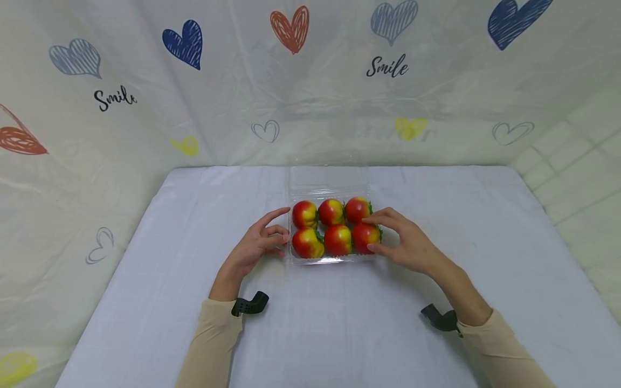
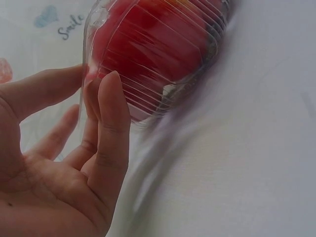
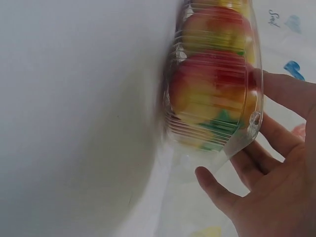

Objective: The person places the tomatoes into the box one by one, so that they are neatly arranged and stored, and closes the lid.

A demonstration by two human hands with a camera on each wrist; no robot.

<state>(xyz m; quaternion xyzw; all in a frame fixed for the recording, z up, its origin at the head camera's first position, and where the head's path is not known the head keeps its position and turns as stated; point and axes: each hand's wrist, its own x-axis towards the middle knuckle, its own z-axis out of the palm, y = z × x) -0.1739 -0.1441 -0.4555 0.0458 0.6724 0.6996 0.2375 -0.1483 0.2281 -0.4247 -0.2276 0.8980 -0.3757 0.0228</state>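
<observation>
Several round red-and-yellow fruits [image 1: 338, 240] with green tops sit in two rows in a clear plastic clamshell box [image 1: 331, 260]. My right hand [image 1: 409, 242] reaches over the box's right end, thumb and index finger holding the front-right fruit [image 1: 365, 237] from its near and far sides. From the right wrist view, the thumb passes over the rim, while the lower fingers [image 3: 217, 190] are spread outside the wall. My left hand [image 1: 254, 242] is at the box's left end, its fingertips right at the side wall. In the left wrist view, those fingers [image 2: 112, 108] look relaxed.
The box's transparent lid [image 1: 330, 175] is raised behind the fruits, toward the table's far edge. A white cloth [image 1: 310, 323] covers the table. Behind it hangs a pale curtain [image 1: 330, 81] printed with hearts. Each wrist carries a black strap mount [image 1: 249, 304].
</observation>
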